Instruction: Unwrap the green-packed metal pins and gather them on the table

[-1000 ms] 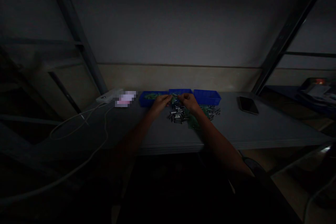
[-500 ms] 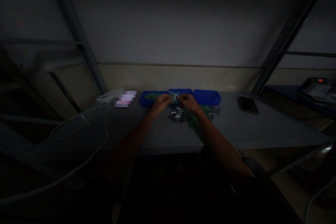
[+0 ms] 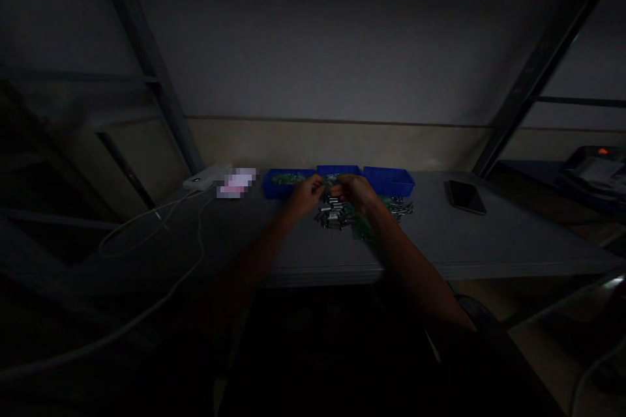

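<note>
My left hand (image 3: 307, 193) is closed, pinching the near side of a small clear plastic bag (image 3: 330, 180) in front of the middle blue bin (image 3: 338, 170). From the other side, my right hand (image 3: 358, 191) has its fingers bent around the bag's right part. Dim light hides the bag's contents. Just below my hands lies a pile of short shiny metal parts (image 3: 333, 216), with greenish plastic bags (image 3: 362, 228) under my right forearm. To the left, a blue bin (image 3: 278, 191) holds greenish plastic bags (image 3: 288, 178).
Another blue bin (image 3: 388, 181) stands at the right of the row. A dark phone (image 3: 466, 197) lies on the grey table (image 3: 313, 259). On the left are a white device (image 3: 203, 178), a blurred-out bright item (image 3: 237, 182) and a white cable (image 3: 199, 234). Metal posts frame the table.
My right hand's fingers have shifted and spread slightly around the bag, which now sits lower and shows less between my hands. My left hand stays close by. The view has moved a little.
</note>
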The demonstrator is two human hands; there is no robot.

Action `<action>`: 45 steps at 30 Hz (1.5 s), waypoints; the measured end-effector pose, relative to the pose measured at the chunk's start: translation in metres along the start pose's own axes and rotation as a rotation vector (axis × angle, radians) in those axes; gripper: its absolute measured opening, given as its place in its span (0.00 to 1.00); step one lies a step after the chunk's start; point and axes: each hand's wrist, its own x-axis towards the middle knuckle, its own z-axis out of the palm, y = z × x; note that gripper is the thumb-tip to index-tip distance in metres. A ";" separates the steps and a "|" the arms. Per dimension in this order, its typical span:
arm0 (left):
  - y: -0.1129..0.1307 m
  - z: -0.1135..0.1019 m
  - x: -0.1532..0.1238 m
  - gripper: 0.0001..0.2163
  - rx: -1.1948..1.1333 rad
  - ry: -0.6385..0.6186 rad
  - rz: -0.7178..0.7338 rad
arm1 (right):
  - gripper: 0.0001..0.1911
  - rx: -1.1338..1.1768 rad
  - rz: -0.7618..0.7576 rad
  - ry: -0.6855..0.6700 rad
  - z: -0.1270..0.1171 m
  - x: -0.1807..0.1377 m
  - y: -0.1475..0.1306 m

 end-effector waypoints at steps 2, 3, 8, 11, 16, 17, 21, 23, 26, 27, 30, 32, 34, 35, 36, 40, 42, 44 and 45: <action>0.001 -0.001 -0.001 0.04 0.077 -0.016 0.036 | 0.08 0.001 0.036 -0.013 0.000 -0.001 -0.002; 0.001 -0.002 -0.001 0.05 0.109 -0.017 0.056 | 0.11 -0.010 0.054 -0.021 0.000 -0.001 -0.003; 0.003 -0.007 -0.001 0.09 0.181 0.019 0.164 | 0.18 -0.091 -0.013 0.044 0.001 0.004 0.006; 0.004 -0.006 -0.001 0.10 0.173 0.022 0.182 | 0.16 -0.094 -0.126 0.082 0.002 0.008 0.012; 0.005 -0.004 -0.002 0.09 0.170 0.043 0.176 | 0.20 -0.017 -0.152 0.115 0.002 0.014 0.016; 0.005 -0.004 -0.002 0.09 0.172 0.043 0.174 | 0.21 -0.010 -0.155 0.120 0.002 0.015 0.016; 0.004 -0.004 -0.003 0.09 0.182 0.002 0.161 | 0.12 -0.051 -0.173 0.129 0.000 0.019 0.019; 0.004 -0.003 -0.003 0.09 0.177 -0.050 0.132 | 0.10 -0.075 -0.212 0.148 -0.002 0.020 0.019; 0.006 0.000 -0.003 0.05 0.096 -0.129 0.043 | 0.10 -0.083 -0.320 0.154 -0.005 0.022 0.018; 0.007 0.000 -0.002 0.05 0.033 -0.147 -0.020 | 0.10 -0.092 -0.355 0.135 -0.006 0.022 0.017; 0.013 -0.001 -0.001 0.16 -0.241 -0.179 -0.323 | 0.08 -0.166 -0.428 0.050 -0.006 0.021 0.017; 0.016 -0.003 -0.002 0.22 -0.417 -0.161 -0.516 | 0.04 -0.237 -0.485 0.025 -0.005 0.019 0.018; 0.018 -0.005 -0.002 0.21 -0.527 -0.120 -0.595 | 0.02 -0.336 -0.561 0.027 -0.004 0.017 0.018; 0.018 -0.006 -0.003 0.18 -0.549 -0.095 -0.590 | 0.03 -0.392 -0.599 0.039 -0.004 0.017 0.018; 0.018 -0.006 -0.003 0.16 -0.556 -0.072 -0.565 | 0.05 -0.448 -0.625 0.060 -0.004 0.016 0.018; 0.015 -0.006 -0.002 0.09 -0.516 -0.004 -0.396 | 0.08 -0.576 -0.576 0.184 -0.005 0.015 0.016; 0.013 -0.006 0.000 0.10 -0.467 0.026 -0.313 | 0.07 -0.545 -0.464 0.171 -0.004 0.014 0.014; 0.011 -0.006 0.002 0.08 -0.381 0.042 -0.210 | 0.10 -0.451 -0.332 0.100 -0.003 0.011 0.011; 0.011 -0.006 0.002 0.06 -0.326 0.048 -0.150 | 0.14 -0.392 -0.268 0.062 -0.002 0.010 0.010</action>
